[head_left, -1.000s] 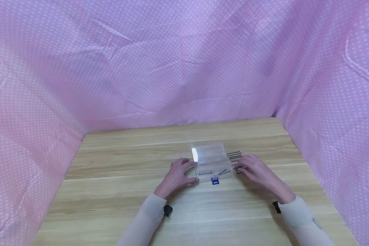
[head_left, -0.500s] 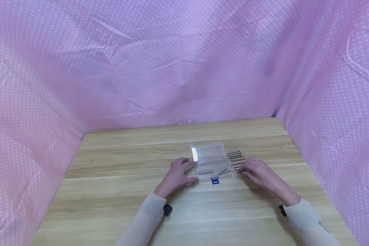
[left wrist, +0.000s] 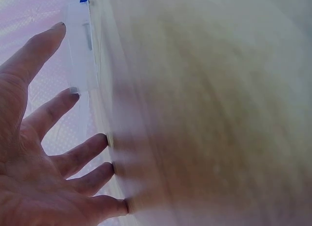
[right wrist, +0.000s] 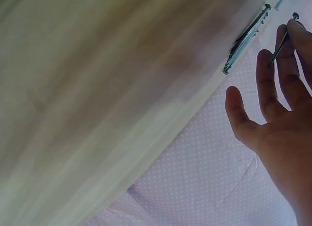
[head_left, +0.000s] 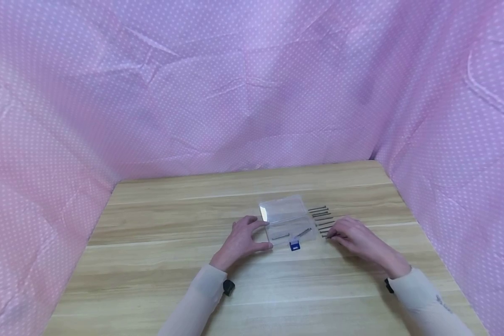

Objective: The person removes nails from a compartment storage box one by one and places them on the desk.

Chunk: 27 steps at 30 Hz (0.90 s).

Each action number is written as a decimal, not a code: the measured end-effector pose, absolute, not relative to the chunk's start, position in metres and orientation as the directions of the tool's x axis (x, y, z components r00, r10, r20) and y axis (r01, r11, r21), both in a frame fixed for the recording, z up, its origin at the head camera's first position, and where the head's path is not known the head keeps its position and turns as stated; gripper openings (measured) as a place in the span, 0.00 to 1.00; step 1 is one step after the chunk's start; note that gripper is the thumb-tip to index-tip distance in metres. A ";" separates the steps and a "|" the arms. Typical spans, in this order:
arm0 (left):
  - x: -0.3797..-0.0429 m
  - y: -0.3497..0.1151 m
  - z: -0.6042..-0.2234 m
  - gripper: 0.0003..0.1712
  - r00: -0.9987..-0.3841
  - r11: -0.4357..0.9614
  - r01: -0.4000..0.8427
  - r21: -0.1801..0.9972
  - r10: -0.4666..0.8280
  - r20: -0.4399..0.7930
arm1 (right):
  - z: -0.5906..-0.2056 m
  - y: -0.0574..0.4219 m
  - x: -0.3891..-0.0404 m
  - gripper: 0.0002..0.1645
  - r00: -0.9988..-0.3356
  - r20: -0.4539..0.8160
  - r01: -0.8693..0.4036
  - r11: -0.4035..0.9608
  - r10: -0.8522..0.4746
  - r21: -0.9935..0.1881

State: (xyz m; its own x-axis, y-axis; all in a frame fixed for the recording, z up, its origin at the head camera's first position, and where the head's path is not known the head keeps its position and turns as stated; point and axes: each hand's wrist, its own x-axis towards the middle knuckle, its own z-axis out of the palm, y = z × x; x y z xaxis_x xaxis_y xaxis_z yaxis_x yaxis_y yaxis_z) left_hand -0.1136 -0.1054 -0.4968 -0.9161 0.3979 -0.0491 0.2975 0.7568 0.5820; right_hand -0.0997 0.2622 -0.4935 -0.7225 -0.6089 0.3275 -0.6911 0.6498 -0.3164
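A clear plastic box (head_left: 283, 210) lies open on the table, its lid folded back and a blue latch (head_left: 294, 245) at its front. Inside, one nail (head_left: 280, 236) lies at the left and more nail (head_left: 304, 232) shafts at the right. My left hand (head_left: 241, 238) is spread at the box's left side, thumb at the front corner, index fingertip near the hinge; in the left wrist view its other fingertips meet the table. My right hand (head_left: 354, 238) pinches a nail (right wrist: 279, 49) between thumb and fingers, beside the near end of a row of nails (head_left: 321, 218).
The wooden table (head_left: 172, 224) carries the box and the row to its right. Pink dotted cloth (head_left: 243, 93) hangs behind the table and along both sides. A black band (head_left: 228, 287) shows at the left wrist.
My right hand has drawn back to the right and toward the near end of the row, uncovering more nails. The box has turned slightly, and the nails in its right part have shifted together.
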 end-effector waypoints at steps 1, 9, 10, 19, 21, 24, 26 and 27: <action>-0.114 -0.105 -0.497 0.41 -0.916 0.758 0.298 0.581 0.397 -0.048 | -0.494 0.262 -0.100 0.15 -0.724 0.319 -0.690 0.651 -0.612 -0.318; -0.111 -0.105 -0.496 0.41 -0.920 0.747 0.289 0.598 0.390 -0.042 | -0.494 0.258 -0.102 0.15 -0.716 0.271 -0.698 0.642 -0.644 -0.317; -0.111 -0.105 -0.496 0.41 -0.920 0.745 0.288 0.601 0.389 -0.041 | -0.495 0.257 -0.103 0.14 -0.710 0.270 -0.703 0.638 -0.650 -0.315; -0.109 -0.103 -0.495 0.40 -0.923 0.739 0.282 0.612 0.383 -0.037 | -0.499 0.256 -0.103 0.14 -0.703 0.269 -0.711 0.640 -0.658 -0.291; -0.109 -0.102 -0.495 0.41 -0.924 0.745 0.281 0.605 0.379 -0.038 | -0.499 0.256 -0.103 0.13 -0.716 0.245 -0.697 0.653 -0.653 -0.297; -0.108 -0.100 -0.495 0.44 -0.928 0.760 0.274 0.590 0.369 -0.045 | -0.498 0.256 -0.103 0.12 -0.734 0.214 -0.678 0.672 -0.645 -0.298; -0.108 -0.099 -0.495 0.46 -0.931 0.771 0.271 0.577 0.362 -0.046 | -0.498 0.256 -0.104 0.12 -0.735 0.213 -0.676 0.676 -0.643 -0.292; -0.108 -0.098 -0.495 0.46 -0.933 0.776 0.268 0.572 0.357 -0.047 | -0.498 0.256 -0.104 0.12 -0.734 0.220 -0.678 0.676 -0.642 -0.288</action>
